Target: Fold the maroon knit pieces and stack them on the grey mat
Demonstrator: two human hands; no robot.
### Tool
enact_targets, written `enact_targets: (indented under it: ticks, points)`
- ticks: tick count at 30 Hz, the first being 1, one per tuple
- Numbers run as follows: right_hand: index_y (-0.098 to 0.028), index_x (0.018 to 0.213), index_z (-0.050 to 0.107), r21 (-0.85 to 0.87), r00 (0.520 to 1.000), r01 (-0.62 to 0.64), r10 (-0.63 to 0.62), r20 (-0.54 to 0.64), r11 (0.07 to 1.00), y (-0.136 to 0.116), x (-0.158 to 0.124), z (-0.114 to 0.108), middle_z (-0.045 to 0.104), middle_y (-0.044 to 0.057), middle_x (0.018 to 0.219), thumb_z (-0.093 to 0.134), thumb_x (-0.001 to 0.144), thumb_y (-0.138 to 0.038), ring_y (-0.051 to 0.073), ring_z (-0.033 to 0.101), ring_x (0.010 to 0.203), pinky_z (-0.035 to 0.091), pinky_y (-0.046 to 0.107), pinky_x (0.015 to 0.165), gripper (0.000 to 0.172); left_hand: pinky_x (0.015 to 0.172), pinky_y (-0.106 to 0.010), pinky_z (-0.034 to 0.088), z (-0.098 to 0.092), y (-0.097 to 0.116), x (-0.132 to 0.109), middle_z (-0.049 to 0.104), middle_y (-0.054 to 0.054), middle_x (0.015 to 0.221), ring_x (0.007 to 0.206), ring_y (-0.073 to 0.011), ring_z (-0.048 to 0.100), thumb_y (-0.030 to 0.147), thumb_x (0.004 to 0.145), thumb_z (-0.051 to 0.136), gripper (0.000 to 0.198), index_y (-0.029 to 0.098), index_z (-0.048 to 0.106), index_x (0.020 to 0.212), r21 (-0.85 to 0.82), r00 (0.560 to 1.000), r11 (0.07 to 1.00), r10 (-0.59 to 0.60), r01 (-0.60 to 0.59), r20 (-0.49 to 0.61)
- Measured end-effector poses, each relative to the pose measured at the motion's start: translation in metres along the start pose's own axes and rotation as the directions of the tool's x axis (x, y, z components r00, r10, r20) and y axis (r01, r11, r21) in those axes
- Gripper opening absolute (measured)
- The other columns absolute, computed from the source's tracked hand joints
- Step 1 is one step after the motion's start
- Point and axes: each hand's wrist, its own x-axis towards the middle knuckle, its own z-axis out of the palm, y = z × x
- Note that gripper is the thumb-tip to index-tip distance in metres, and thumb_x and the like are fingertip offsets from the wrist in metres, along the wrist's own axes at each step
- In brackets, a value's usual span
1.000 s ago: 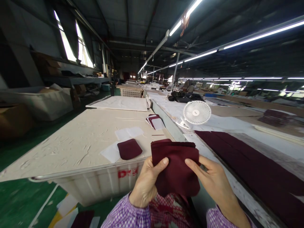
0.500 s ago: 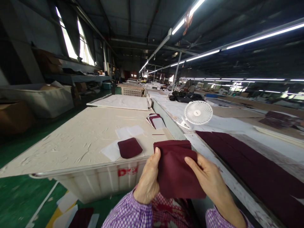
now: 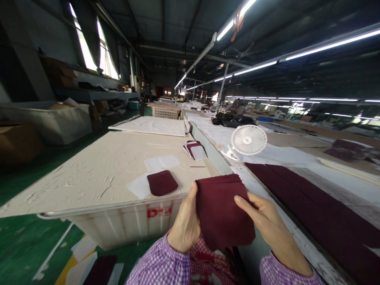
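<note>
A maroon fabric piece [image 3: 224, 213] with rounded lower corners hangs between my two hands, in front of my lap. My left hand [image 3: 187, 221] grips its left edge, thumb on top near the upper corner. At the right edge my right hand [image 3: 264, 217] pinches the cloth between thumb and fingers; the fingertips behind it are hidden. Another maroon piece [image 3: 162, 183] lies on the cream-covered board, partly over a white sheet [image 3: 139, 186]. Farther back rests a small stack of maroon and white pieces [image 3: 197, 151].
The cream board [image 3: 89, 170] sits over a white plastic bin [image 3: 118, 225]. A white clip fan [image 3: 248, 140] stands on the long table at right, where a long maroon cloth [image 3: 311, 213] lies. White and maroon pieces [image 3: 101, 269] are low at the left, above the green floor.
The fabric in my hands has been straightened: the fold along its top has nearly flattened and its lower right corner has drawn in. Both hands keep their grip.
</note>
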Motion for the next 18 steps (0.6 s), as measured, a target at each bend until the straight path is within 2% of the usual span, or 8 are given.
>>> enact_targets:
  ticks: [3, 6, 14, 18]
  points:
    - [-0.017, 0.078, 0.071, 0.069, 0.986, -0.107, 0.096, 0.139, 0.992, 0.0026, 0.0016, -0.0020, 0.067, 0.002, 0.066, 0.062, 0.080, -0.045, 0.019, 0.062, 0.062, 0.053, 0.031, 0.058, 0.029, 0.099, -0.032, 0.044, -0.0024, 0.0019, 0.0039, 0.068, -0.015, 0.110, 0.109, -0.0245, 0.060, 0.047, 0.087, 0.050, 0.050, 0.007, 0.060, 0.116, -0.036, 0.999, 0.999, -0.042, 0.041, -0.020]
    - [-0.016, 0.087, 0.070, 0.124, 0.974, -0.140, 0.113, 0.198, 0.982, 0.0038, 0.0023, -0.0034, 0.069, 0.003, 0.075, 0.062, 0.080, -0.045, 0.021, 0.063, 0.069, 0.054, 0.033, 0.064, 0.031, 0.099, -0.035, 0.045, -0.0034, 0.0035, 0.0057, 0.068, -0.016, 0.108, 0.107, -0.0258, 0.061, 0.045, 0.089, 0.048, 0.050, 0.005, 0.060, 0.116, -0.034, 0.998, 0.998, -0.050, 0.048, -0.035]
    - [-0.016, 0.090, 0.071, 0.169, 0.973, -0.148, 0.114, 0.199, 0.974, 0.0067, 0.0043, -0.0045, 0.070, 0.005, 0.078, 0.062, 0.080, -0.045, 0.022, 0.064, 0.070, 0.055, 0.035, 0.067, 0.032, 0.098, -0.035, 0.046, -0.0018, -0.0011, 0.0045, 0.068, -0.015, 0.109, 0.107, -0.0257, 0.061, 0.042, 0.087, 0.052, 0.045, 0.007, 0.062, 0.113, 0.029, 0.998, 0.998, 0.057, -0.056, -0.038]
    - [-0.017, 0.102, 0.069, 0.209, 0.961, -0.182, 0.128, 0.247, 0.961, 0.0057, 0.0048, -0.0068, 0.071, 0.006, 0.091, 0.061, 0.083, -0.041, 0.023, 0.065, 0.082, 0.053, 0.036, 0.079, 0.032, 0.096, -0.035, 0.048, -0.0058, -0.0020, 0.0047, 0.070, -0.014, 0.103, 0.102, -0.0254, 0.063, 0.036, 0.087, 0.055, 0.036, 0.007, 0.064, 0.106, 0.079, 0.993, 0.990, 0.116, -0.113, -0.036]
